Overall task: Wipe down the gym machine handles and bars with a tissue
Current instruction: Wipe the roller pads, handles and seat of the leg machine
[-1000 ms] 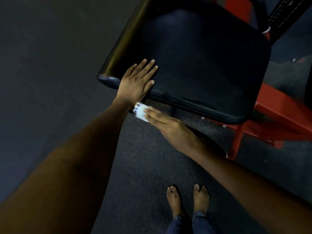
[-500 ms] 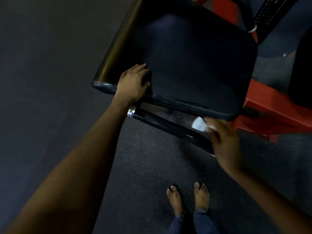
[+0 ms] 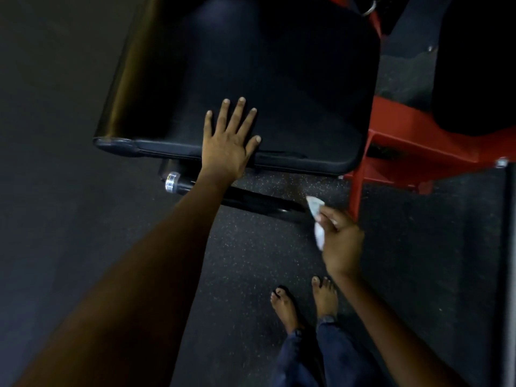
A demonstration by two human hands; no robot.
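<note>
Tissue [image 3: 317,216] is pinched in the right hand [image 3: 342,244], now at the inner end of the black bar [image 3: 251,201] by the red frame [image 3: 360,174]; a second ago it was at the capped end [image 3: 172,182], so one full pass along the bar looks done. Left hand [image 3: 229,138] has shifted from gripping the seat pad [image 3: 279,79] edge to lying flat, fingers spread, holding nothing. Tissue touches or nearly touches the bar, well apart from the left hand.
</note>
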